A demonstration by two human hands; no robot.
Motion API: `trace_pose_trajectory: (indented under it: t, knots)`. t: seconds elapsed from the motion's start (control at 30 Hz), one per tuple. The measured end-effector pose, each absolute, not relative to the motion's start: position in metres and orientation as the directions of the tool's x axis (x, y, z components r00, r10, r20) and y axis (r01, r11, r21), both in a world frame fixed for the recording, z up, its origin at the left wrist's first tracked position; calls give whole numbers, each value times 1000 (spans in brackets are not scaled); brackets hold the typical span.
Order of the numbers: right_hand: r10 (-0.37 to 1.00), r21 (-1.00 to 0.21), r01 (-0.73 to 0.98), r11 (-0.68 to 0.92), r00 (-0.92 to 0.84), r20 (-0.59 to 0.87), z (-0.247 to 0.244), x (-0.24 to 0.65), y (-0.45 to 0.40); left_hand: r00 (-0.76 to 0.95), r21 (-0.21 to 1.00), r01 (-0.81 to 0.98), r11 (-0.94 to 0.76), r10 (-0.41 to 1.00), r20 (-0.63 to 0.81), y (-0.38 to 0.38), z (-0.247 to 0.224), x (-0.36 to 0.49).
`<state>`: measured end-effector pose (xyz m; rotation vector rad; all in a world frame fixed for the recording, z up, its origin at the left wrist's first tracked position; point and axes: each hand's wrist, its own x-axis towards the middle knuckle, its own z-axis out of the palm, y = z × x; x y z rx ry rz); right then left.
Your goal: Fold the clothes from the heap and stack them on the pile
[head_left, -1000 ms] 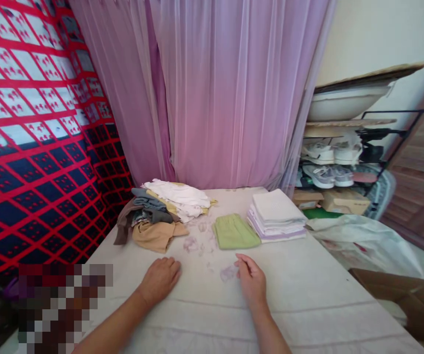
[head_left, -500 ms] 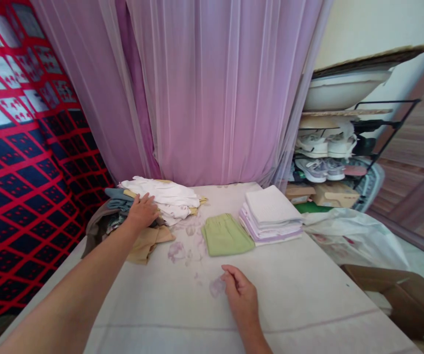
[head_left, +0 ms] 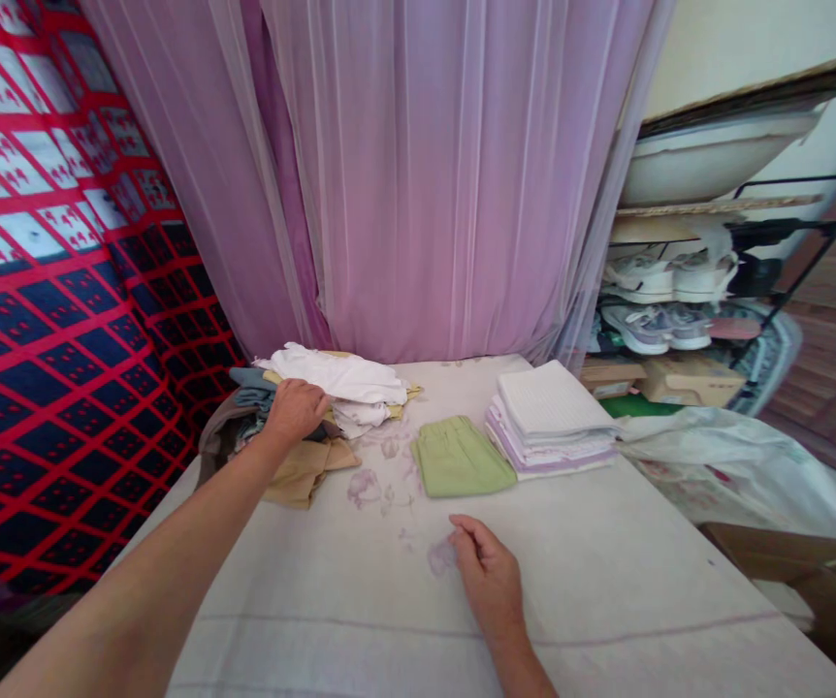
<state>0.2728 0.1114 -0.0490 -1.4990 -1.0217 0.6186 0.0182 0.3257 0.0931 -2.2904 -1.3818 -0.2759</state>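
Observation:
My left hand [head_left: 293,409] reaches out to a loose pile of clothes [head_left: 316,407] at the back left of the table, fingers curled down onto the grey and white pieces. A tan garment [head_left: 308,467] lies at the pile's front edge. My right hand [head_left: 489,574] rests flat on the white tablecloth [head_left: 607,582] near the middle, holding nothing, fingers loosely bent. Just beyond it lies a folded green cloth [head_left: 462,456]. Right of that stands a neat stack of folded white and lilac cloths [head_left: 550,419].
A pink sheer curtain [head_left: 447,174] hangs behind the table. A red and navy patterned fabric [head_left: 47,291] covers the left side. At the right, a rack holds shoes [head_left: 651,325] and boxes, with a white plastic bag [head_left: 738,465] and a brown seat [head_left: 818,582] beside the table.
My left hand left the tablecloth, reached forward onto the clothes pile, and now closes on it. My right hand stayed in place.

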Motion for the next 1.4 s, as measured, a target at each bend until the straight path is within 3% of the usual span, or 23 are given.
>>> trace_pose_trajectory:
  t: [0.2, 0.43, 0.53, 0.63, 0.73, 0.83, 0.9, 1.0, 1.17, 1.27, 1.4]
  knots:
    - [862, -967, 249, 57, 476, 174, -51, 275, 113, 493, -60, 853, -519, 763, 418, 246, 61, 21]
    - [880, -928, 366, 70, 415, 230, -56, 277, 114, 242, 444, 807, -391, 903, 356, 112, -14, 31]
    - [917, -828, 546, 127, 255, 308, -57, 273, 110, 176, 584, 732, -351, 925, 336, 77, -29, 35]
    - [918, -636, 735, 238, 44, 394, -56, 262, 103, 159, 670, 659, -342, 934, 320, 64, -30, 35]
    - [878, -447, 819, 359, -134, 460, -51, 246, 99, 230, 705, 598, -382, 924, 306, 63, -27, 34]
    - [822, -409, 798, 443, -180, 540, -46, 236, 98, 243, 731, 547, -407, 913, 327, 62, -24, 34]
    - [795, -476, 787, 393, -31, 606, -44, 237, 96, 189, 751, 521, -405, 913, 362, 61, -23, 33]
    - [710, -651, 725, 226, 335, 619, -46, 253, 89, 76, 773, 511, -375, 916, 394, 60, -23, 29]
    - [529, -890, 453, 54, 743, 411, -55, 290, 72, -158, 752, 627, -205, 911, 380, 71, -28, 11]
    - [483, -935, 354, 24, 814, 321, -58, 302, 66, -197, 658, 744, -121, 901, 388, 79, -30, 4]
    - [542, -927, 367, 83, 764, 351, -59, 300, 64, -144, 436, 900, -13, 935, 325, 79, -28, 7]
